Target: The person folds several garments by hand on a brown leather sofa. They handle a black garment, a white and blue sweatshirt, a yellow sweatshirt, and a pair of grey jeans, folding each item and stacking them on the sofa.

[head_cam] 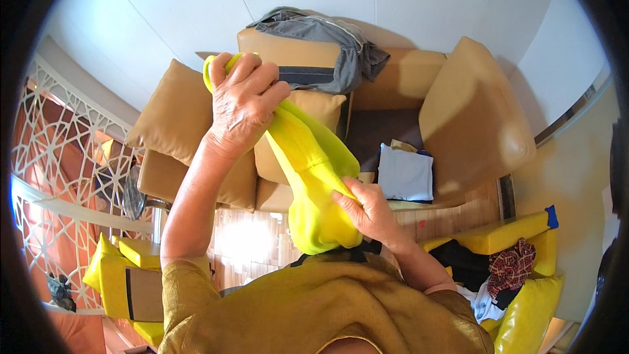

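A bright yellow-green cloth garment point(314, 172) hangs stretched between my two hands in front of my chest. My left hand point(245, 91), raised at the upper left, is closed around its upper end, with a loop of fabric showing above the knuckles. Lower down on the right, my right hand point(366, 209) pinches the side of the garment between thumb and fingers. The fabric bulges and folds at its lower end, close to my shirt. Which kind of garment it is, I cannot tell.
Behind stands a tan sofa point(467, 113) with cushions point(172, 113), grey trousers point(339, 59) over its back and a folded white cloth point(405, 172) on its seat. Right, a yellow seat point(530, 305) holds piled clothes point(511, 263). A white lattice screen point(73, 142) is at left.
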The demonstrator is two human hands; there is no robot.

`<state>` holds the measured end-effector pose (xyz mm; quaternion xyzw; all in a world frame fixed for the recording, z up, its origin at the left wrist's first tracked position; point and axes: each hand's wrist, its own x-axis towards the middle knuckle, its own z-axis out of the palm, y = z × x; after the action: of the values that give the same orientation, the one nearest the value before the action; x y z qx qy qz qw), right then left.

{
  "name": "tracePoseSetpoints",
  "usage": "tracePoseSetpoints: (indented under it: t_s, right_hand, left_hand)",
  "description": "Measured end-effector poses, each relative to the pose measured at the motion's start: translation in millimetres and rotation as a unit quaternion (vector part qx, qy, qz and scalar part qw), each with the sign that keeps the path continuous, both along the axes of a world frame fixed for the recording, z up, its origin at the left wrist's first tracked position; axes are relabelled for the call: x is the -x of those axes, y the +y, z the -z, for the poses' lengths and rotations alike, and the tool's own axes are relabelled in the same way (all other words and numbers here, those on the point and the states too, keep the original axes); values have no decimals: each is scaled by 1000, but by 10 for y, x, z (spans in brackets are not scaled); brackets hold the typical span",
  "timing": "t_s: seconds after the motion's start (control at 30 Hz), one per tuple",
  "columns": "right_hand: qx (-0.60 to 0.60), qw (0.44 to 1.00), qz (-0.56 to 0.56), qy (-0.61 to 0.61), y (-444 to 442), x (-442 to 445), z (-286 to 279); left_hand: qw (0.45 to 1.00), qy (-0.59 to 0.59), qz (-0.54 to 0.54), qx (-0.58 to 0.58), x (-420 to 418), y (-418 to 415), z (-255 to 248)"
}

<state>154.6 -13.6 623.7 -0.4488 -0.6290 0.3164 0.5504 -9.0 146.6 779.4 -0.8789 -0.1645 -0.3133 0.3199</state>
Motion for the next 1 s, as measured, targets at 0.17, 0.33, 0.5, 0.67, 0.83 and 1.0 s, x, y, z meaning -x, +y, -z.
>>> tracePoseSetpoints:
  t_s: [0.17,0.33,0.5,0.67,0.83,1.0]
  right_hand:
    - [-56,989,113,-77,251,-152,62]
    - [-58,988,101,-99,373,-108,179]
    - [-28,996,32,-80,459,-121,451]
    - [-31,992,110,-54,399,-108,395]
    - [-81,974,196,-81,285,-224,431]
    - [-84,966,233,-78,153,-289,326]
  left_hand:
    - [999,-13,29,20,-5,-118,-58]
    - [998,-34,55,21,-64,-217,-91]
    - [997,-56,42,33,-36,-270,-141]
    - [997,-75,17,19,54,-197,-133]
    - [993,-86,-67,33,234,-90,-47]
    - [988,-93,-106,63,330,-71,118]
